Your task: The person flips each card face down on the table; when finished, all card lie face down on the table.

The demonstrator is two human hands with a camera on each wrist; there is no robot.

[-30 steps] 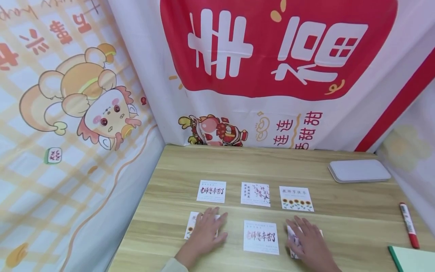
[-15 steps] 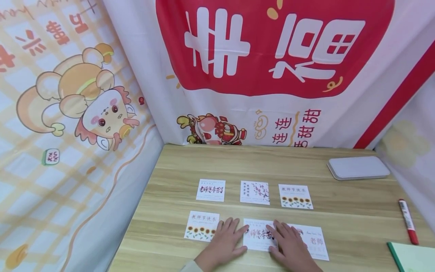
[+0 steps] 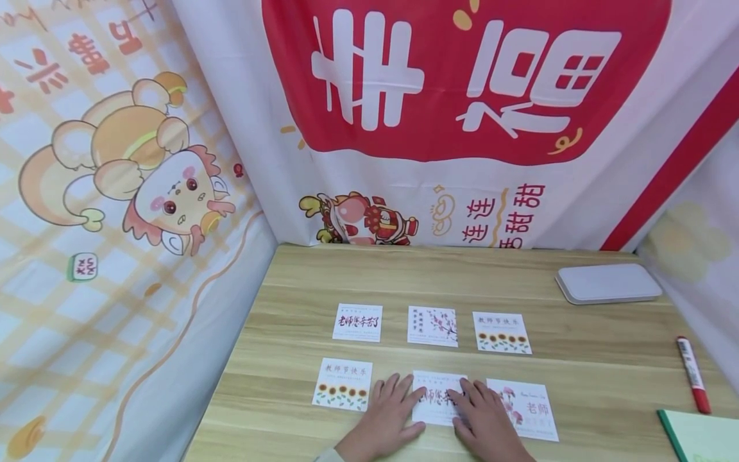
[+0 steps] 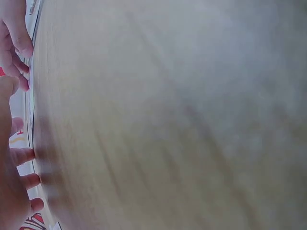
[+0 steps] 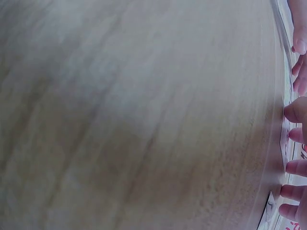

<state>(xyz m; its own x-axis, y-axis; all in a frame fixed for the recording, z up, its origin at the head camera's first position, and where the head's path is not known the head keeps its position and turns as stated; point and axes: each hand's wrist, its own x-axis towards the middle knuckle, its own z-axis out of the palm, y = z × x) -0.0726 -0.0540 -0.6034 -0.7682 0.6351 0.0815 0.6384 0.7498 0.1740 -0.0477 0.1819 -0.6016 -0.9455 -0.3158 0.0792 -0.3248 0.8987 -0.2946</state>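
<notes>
Red-and-white banner (image 3: 462,83) behind the tabletop (image 3: 439,276) — big white characters, upside down; smaller red "连连" and "甜甜" read below. Six cards in two rows. Left hand (image 3: 385,425) and right hand (image 3: 486,425) lie flat, fingers (image 3: 398,389) straight and slightly spread, tips pressing the middle front card (image 3: 440,393) — red calligraphy, partly covered. Just left of the fingers: sunflower card (image 3: 342,384), "教师节快乐". Just right: flower card (image 3: 524,408), "老师". Beyond the fingertips, three more cards (image 3: 432,326). Far right, red marker (image 3: 693,374).
</notes>
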